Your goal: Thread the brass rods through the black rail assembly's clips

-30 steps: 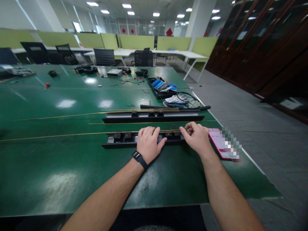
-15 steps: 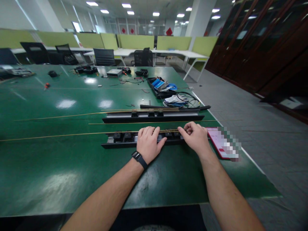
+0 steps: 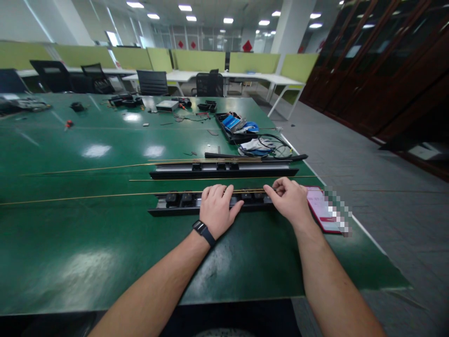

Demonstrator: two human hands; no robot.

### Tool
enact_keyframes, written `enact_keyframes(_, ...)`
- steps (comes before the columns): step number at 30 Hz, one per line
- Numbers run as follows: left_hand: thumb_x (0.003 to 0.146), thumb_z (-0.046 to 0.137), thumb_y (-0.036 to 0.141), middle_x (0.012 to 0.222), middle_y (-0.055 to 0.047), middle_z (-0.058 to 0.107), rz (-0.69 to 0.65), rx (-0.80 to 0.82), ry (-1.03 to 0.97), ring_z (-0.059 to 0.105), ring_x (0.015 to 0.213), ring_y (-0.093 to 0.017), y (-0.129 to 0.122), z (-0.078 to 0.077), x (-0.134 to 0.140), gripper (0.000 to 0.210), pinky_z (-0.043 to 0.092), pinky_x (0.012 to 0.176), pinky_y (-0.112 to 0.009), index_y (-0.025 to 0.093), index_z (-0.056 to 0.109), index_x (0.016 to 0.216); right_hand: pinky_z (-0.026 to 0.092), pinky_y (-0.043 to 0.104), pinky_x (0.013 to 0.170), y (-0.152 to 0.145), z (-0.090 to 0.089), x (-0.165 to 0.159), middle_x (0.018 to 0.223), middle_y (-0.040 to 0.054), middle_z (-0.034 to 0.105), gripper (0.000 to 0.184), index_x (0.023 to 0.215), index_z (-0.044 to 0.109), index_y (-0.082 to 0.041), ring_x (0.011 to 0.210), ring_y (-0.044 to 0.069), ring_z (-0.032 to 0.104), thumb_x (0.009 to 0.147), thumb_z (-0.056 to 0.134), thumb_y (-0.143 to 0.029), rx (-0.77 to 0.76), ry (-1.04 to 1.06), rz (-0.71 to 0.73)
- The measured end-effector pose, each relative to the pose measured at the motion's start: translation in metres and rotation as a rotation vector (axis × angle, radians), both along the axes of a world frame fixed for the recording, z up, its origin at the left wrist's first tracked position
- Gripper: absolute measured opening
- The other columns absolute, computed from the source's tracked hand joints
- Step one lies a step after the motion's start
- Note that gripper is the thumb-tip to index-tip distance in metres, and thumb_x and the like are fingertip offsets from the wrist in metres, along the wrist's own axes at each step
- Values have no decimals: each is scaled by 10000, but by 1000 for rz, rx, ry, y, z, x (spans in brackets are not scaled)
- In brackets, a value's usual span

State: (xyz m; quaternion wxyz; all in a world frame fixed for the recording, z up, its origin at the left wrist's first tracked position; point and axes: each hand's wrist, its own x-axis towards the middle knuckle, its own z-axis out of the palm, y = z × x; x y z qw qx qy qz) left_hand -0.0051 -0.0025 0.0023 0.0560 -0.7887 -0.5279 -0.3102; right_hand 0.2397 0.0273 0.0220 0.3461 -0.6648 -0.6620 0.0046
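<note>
The right hand (image 3: 289, 199) has shifted slightly rightward, its grip seemingly pinching the brass-coloured rod (image 3: 105, 196) along the far side of the channel rail (image 3: 175, 212). The left hand (image 3: 217, 208) stays across the rail; whether it grasps, I cannot tell.

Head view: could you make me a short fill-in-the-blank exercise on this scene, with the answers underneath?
The black watch is worn on the ____ wrist.
To the left of the left hand, ____ black blocks show on the nearer rail.
The device beside the right hand has a ____ edge.
The tabletop is ____ in colour.

Missing words: left; two; red; green.
</note>
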Motion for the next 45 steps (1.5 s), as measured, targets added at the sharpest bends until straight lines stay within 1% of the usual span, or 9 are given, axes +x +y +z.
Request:
enact_keyframes(8, 1008, 605, 501, 1244, -118, 720, 7, 3, 8, 613, 1235, -295, 0, 0, 0, 442, 395, 1075, -478, 199, 644, 1328, 311, 408, 827, 0, -3, 1, 654, 9, 625, 371, 783, 603, -246, 793, 248, 592, 875, 643, -603, 1, -38, -9)
enact_keyframes(14, 997, 620, 504, 1245, -116, 725, 19, 14, 14, 620, 1233, -292, 1, 0, 1, 451, 403, 1083, -479, 198, 652, 1327, 296, 402, 822, -1, -5, -4, 684, 10, 638, 425, 785, 610, -242, 797, 240, 585, 902, 639, -650, -3, -84, -1)
enact_keyframes(17, 999, 614, 506, 1248, -117, 725, 20, 17, 17, 617, 1243, -294, 1, -1, 1, 454, 402, 1087, -480, 197, 652, 1329, 298, 407, 833, -1, -7, -7, 691, 11, 639, 422, 791, 609, -246, 809, 245, 588, 914, 629, -649, -4, -98, 15)
enact_keyframes(25, 1016, 579, 513, 1267, -127, 721, 21, 6, 24, 610, 1258, -299, 0, 0, 2, 456, 396, 1096, -484, 201, 650, 1340, 323, 402, 824, 2, -7, -5, 675, 7, 626, 403, 793, 601, -245, 789, 237, 592, 881, 661, -635, -1, -24, 8)
enact_keyframes(35, 1015, 588, 503, 1260, -121, 723, 15, 14, 23, 615, 1249, -293, -1, 1, 2, 448, 399, 1086, -482, 194, 646, 1333, 334, 412, 826, 2, -3, 2, 662, 11, 622, 393, 787, 604, -248, 785, 246, 589, 853, 665, -631, -2, 14, -1)
enact_keyframes(40, 1009, 600, 503, 1264, -123, 719, 11, 10, 24, 612, 1248, -296, 0, 0, 3, 454, 399, 1084, -485, 191, 642, 1337, 325, 420, 841, 3, -4, 3, 666, 14, 627, 414, 784, 604, -250, 802, 254, 595, 861, 653, -654, 4, -6, -5)
enact_keyframes(45, 1012, 591, 508, 1274, -128, 715, 12, 0, 26, 609, 1255, -300, 0, 1, 3, 456, 398, 1087, -485, 200, 641, 1345, 316, 418, 842, 1, -4, 3, 674, 15, 633, 395, 793, 610, -248, 814, 256, 595, 875, 656, -632, -1, -39, 3)
